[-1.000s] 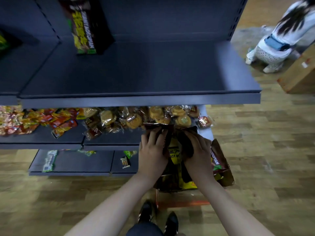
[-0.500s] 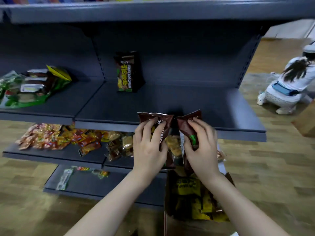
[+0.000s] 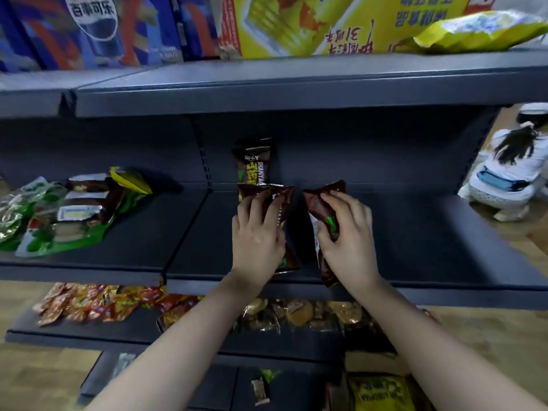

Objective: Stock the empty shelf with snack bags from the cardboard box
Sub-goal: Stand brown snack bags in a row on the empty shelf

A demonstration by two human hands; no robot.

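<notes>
My left hand grips a dark brown snack bag over the dark grey shelf. My right hand grips a second brown snack bag just to the right of it. Both bags are upright, held above the shelf's front half. One matching brown bag stands upright against the back panel, right behind my left hand. The cardboard box with yellow and brown bags shows at the bottom right, below the shelves.
Green and brown packets lie on the neighbouring shelf section to the left. Red snack packs and wrapped pastries fill the shelf below. Cartons sit on the top shelf. A person crouches on the floor at the right.
Both hands took a brown bag each out of the box and raised them up over the middle shelf. My view tilted upward, bringing the top shelf into sight.
</notes>
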